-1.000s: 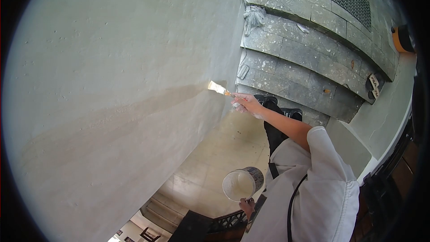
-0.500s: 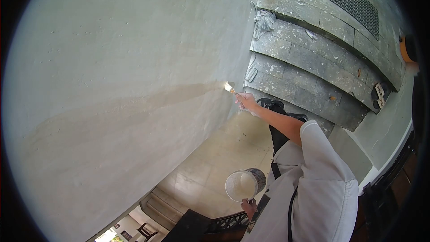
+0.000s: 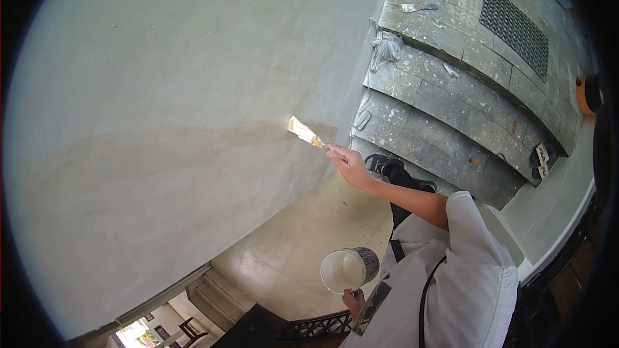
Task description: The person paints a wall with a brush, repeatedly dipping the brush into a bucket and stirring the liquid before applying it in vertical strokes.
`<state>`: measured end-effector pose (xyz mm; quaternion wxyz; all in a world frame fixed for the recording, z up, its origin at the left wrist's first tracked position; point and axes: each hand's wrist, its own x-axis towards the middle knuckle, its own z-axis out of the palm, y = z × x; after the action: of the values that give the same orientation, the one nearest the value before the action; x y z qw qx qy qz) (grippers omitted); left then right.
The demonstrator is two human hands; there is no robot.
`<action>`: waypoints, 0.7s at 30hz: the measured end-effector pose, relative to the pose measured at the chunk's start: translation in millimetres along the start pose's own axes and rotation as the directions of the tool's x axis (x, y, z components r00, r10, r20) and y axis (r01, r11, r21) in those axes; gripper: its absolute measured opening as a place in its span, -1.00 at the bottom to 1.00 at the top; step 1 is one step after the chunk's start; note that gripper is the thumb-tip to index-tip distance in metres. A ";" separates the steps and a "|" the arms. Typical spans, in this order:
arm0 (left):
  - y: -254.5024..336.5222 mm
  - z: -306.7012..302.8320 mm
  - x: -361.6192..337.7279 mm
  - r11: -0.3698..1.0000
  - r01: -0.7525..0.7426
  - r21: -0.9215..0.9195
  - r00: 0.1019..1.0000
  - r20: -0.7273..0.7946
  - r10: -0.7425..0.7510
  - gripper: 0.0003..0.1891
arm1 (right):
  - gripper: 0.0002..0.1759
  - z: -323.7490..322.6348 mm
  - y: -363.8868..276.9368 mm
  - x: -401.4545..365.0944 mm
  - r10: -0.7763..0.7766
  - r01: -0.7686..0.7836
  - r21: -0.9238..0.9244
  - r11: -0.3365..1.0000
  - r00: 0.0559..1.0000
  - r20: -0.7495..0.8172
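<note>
My right hand (image 3: 349, 167) is closed round the handle of a paintbrush (image 3: 305, 133) whose bristles are coated off-white. The bristle end is at the wall (image 3: 193, 77), on a darker, wet-looking band (image 3: 213, 140) running across it. Lower down, my left hand (image 3: 353, 300) grips the rim of a paint bucket (image 3: 369, 264). The bucket is tilted toward me in view, with pale paint (image 3: 350, 270) inside. Part of my left hand's fingers is hidden by the rim.
Paint-spattered stone steps (image 3: 451, 106) rise at the right, holding a plastic bag (image 3: 387, 48), a scraper-like tool (image 3: 419, 8), a dark mat (image 3: 516, 32) and slippers (image 3: 540, 161). Below lie a tiled floor (image 3: 277, 245), another stairway (image 3: 222, 296) and a dark railing (image 3: 316, 327).
My right hand has carried the paintbrush leftward along the wall's darker band, and more of its length shows. The bucket stays in my left hand. The whole view has shifted slightly.
</note>
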<state>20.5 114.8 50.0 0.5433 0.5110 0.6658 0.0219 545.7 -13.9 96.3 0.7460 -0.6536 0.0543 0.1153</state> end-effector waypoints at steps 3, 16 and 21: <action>-14.3 4.7 -12.4 0.980 -0.150 0.133 0.989 0.037 0.146 -0.89 | -0.51 1.6 70.9 12.9 0.035 -0.040 -0.139 0.989 0.999 -0.042; -61.3 26.8 -29.6 0.944 -0.293 0.150 0.948 -0.081 0.307 -0.86 | -0.62 -19.7 -58.9 -10.4 -0.367 0.385 -0.469 0.795 0.920 0.135; -60.7 47.9 -37.8 0.886 0.129 -0.445 0.929 -0.257 -0.265 -0.72 | -0.60 -20.2 -80.6 16.8 -0.411 0.483 -0.596 0.642 0.872 0.264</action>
<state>12.1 34.1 21.5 0.5282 0.3009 0.7712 0.1890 583.0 -41.7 167.2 0.4814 -0.8550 -0.1910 -0.0274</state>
